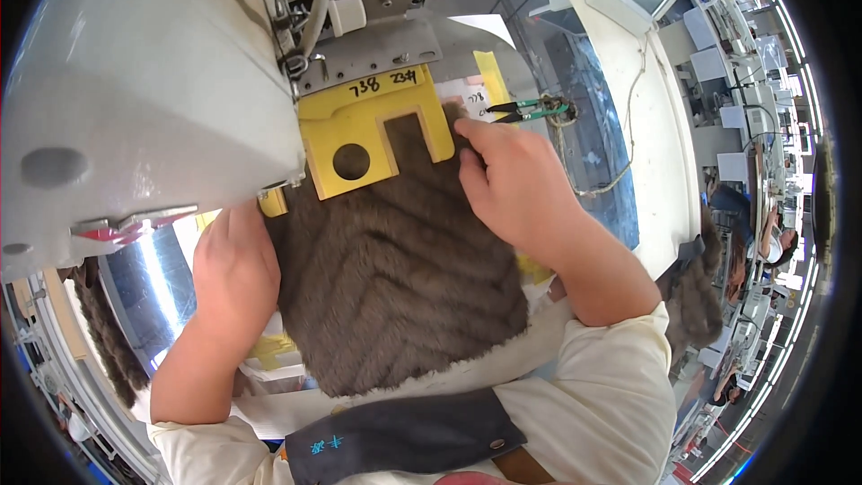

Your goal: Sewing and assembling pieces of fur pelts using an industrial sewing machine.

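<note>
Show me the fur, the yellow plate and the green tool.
Fur (404,296), head view: its striped middle.
Yellow plate (353,119), head view: flat face above the round hole.
Green tool (542,113), head view: its green handle.

1. The left hand (235,256) points up, with its back showing and its fingertips hidden.
2. The left forearm (202,364) is bare and leans up and right.
3. The right hand (519,175) points left, its pointing finger (479,134) and thumb (474,180) a bit apart.
4. The right forearm (603,265), bare too, leans up and left.
</note>
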{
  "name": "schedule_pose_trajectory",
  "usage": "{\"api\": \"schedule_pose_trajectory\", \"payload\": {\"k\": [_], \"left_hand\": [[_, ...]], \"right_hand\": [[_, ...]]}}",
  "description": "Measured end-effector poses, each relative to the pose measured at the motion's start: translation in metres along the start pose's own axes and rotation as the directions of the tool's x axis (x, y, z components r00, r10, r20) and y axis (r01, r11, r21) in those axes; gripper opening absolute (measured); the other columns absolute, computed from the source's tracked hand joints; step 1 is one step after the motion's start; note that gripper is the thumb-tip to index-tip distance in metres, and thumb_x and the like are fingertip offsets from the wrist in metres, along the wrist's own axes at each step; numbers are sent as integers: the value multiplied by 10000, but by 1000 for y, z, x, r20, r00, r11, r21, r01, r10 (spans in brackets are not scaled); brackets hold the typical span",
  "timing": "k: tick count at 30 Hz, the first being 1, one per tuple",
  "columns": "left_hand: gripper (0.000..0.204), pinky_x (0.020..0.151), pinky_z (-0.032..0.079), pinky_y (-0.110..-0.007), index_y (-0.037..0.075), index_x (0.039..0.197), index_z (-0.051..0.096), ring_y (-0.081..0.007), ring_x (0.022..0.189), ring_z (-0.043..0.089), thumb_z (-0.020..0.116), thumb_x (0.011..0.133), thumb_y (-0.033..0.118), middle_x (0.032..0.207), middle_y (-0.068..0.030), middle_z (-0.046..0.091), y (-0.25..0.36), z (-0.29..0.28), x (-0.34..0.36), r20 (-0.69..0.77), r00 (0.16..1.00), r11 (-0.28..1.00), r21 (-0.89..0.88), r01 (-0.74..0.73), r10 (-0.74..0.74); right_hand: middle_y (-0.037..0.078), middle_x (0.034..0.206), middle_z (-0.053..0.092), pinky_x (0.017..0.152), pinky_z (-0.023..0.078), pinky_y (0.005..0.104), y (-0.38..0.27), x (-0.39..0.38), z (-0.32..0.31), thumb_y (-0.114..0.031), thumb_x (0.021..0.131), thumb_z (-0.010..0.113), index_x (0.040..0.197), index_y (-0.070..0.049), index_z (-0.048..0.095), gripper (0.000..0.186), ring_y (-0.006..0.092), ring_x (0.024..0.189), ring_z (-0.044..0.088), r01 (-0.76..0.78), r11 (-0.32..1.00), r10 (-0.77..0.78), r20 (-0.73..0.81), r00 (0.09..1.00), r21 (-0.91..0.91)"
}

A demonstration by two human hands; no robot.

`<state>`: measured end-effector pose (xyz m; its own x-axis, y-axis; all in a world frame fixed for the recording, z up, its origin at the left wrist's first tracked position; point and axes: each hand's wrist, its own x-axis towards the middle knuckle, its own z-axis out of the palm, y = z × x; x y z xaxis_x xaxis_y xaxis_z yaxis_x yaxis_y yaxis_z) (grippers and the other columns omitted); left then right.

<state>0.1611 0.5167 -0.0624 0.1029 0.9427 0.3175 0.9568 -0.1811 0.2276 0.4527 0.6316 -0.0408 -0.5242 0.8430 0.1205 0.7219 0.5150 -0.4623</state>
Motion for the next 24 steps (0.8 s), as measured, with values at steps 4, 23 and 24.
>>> {"api": "schedule_pose_trajectory", "payload": {"k": [4,23,24], "left_hand": [[231,761,537,-495,-73,1168,617,-432,859,665,568,950,-14,956,-242,683,4,-6,1,136,980,989,-15,149,-146],[209,718,520,-491,-42,1130,601,-414,828,642,581,924,-20,899,-204,643,2,-3,1,102,988,992,-27,119,-116],[209,718,520,-491,-42,1130,601,-414,828,642,581,924,-20,899,-204,643,3,-4,0,104,987,992,-22,127,-124]], "right_hand": [[267,873,684,771,535,525,-9,3,-8,-64,889,583,1233,54,603,365,441,848,671,-131,989,126,78,989,64],[221,848,651,728,535,503,-8,1,-3,-69,899,603,1299,65,623,422,409,804,657,-35,989,52,119,992,-145],[222,855,650,734,532,502,-7,2,-3,-59,895,601,1292,59,631,416,411,812,656,-38,991,51,107,993,-125]]}}
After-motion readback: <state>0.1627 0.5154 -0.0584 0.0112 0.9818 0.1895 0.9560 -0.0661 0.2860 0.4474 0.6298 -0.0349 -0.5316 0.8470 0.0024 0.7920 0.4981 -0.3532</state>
